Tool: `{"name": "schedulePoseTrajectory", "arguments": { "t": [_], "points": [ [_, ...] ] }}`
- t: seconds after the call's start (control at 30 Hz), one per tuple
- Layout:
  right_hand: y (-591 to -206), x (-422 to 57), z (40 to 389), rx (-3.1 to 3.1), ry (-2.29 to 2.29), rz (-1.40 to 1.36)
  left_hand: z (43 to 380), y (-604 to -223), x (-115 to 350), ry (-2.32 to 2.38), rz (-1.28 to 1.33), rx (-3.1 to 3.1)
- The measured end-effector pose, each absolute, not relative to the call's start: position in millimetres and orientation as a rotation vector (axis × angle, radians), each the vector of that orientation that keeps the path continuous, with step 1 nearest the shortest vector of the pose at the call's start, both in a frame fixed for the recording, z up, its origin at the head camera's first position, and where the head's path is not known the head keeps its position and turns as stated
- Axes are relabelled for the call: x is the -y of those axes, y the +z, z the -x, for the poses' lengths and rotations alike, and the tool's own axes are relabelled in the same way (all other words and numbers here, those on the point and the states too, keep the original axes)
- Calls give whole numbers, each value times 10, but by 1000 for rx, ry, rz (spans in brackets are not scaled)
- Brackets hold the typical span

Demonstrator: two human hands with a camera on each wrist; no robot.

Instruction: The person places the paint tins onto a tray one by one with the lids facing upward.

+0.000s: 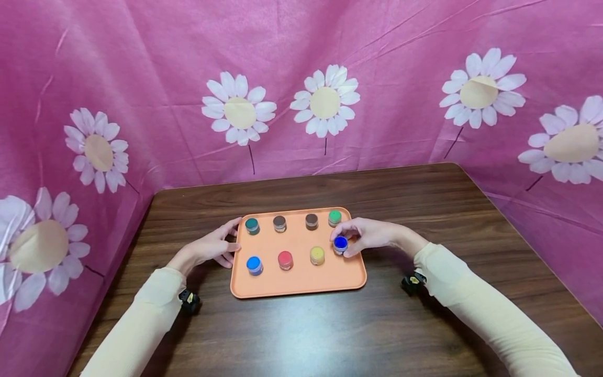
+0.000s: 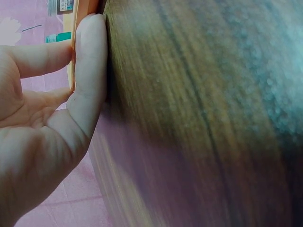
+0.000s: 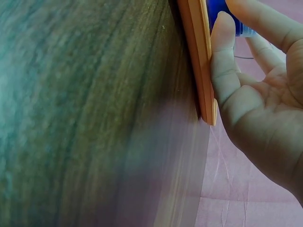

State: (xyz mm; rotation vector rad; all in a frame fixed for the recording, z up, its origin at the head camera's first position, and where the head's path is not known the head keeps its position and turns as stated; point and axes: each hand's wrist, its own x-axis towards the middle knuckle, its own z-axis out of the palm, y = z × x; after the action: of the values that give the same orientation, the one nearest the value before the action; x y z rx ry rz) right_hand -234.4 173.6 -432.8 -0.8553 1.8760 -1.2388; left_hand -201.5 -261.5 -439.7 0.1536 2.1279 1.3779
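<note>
My left hand touches the left edge of an orange tray with fingers spread along it. In the left wrist view the thumb lies low along the tray's side, and other fingertips meet the rim. At the tray's right side, my right hand pinches a small jar with a dark blue lid between thumb and fingers. That jar is partly hidden behind the fingers in the right wrist view. Left of it on the tray are jars with yellow, red and lighter blue lids.
Along the tray's far side stand a dark green-lidded jar, two dark-lidded jars and a bright green-lidded jar, close to my right fingers. A brown wooden table lies beneath. Pink flowered cloth hangs around its back and sides.
</note>
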Motion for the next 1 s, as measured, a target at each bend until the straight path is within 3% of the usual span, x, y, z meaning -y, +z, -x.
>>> {"name": "schedulePoseTrajectory", "arguments": {
  "t": [1.0],
  "points": [
    [-4319, -1747, 2345, -1899, -1176, 858, 1997, -4382, 2614, 1387, -135, -2123]
  ]
}}
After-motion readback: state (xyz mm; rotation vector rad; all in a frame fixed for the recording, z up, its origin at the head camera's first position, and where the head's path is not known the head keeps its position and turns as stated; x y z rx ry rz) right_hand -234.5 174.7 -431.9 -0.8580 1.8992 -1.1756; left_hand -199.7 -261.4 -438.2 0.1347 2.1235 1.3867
